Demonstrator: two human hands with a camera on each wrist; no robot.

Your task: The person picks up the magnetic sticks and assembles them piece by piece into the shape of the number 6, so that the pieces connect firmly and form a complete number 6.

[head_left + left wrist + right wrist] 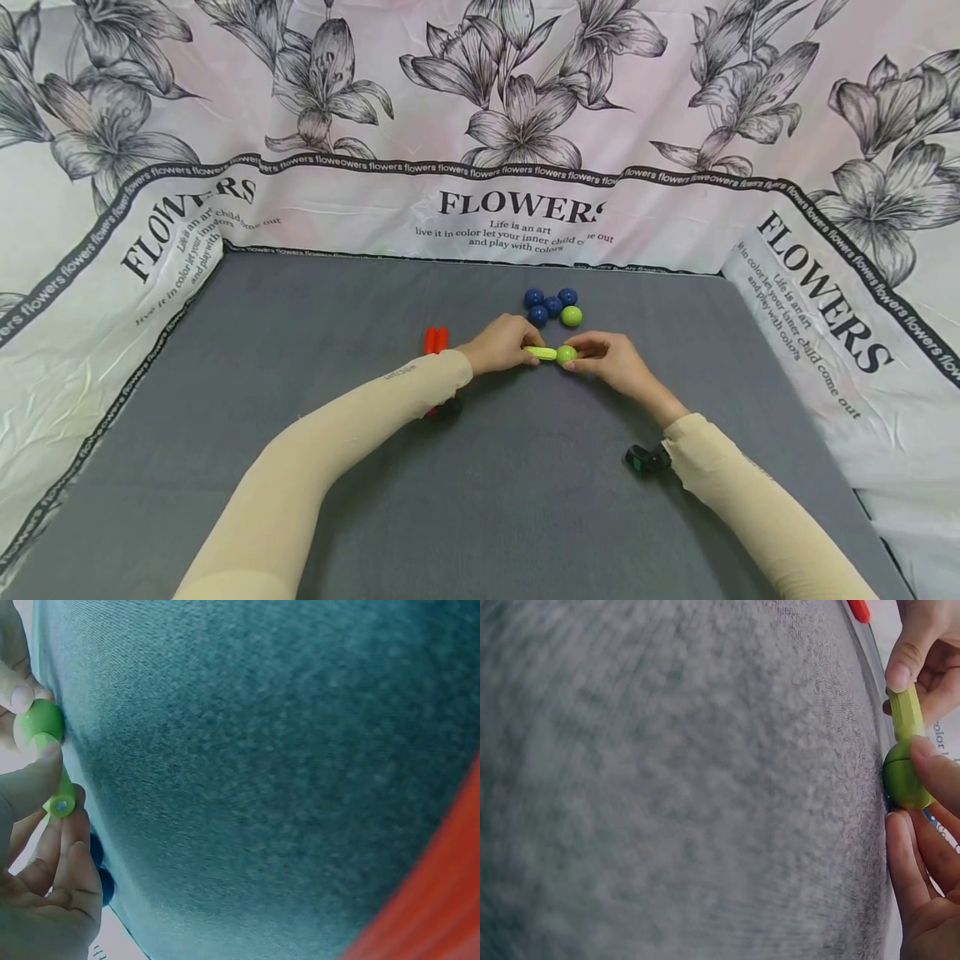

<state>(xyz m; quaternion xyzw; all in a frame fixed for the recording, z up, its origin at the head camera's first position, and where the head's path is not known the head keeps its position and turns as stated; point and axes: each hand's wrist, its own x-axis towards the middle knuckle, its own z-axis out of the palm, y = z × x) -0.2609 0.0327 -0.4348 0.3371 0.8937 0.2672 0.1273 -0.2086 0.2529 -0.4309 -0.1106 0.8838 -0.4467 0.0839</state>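
My left hand pinches a short yellow-green rod between thumb and fingers, just right of the table's middle. Facing it, my right hand holds a green ball by thumb and fingertips. The rod's end meets the ball; how deep it sits cannot be told. In the left wrist view the rod's free end shows a small pale spot in its centre. A seam line runs round the green ball in the right wrist view.
Just beyond the hands lie several dark blue balls and another green ball. Red rods lie side by side left of my left hand, partly hidden by that forearm. A flower-printed cloth walls the grey table.
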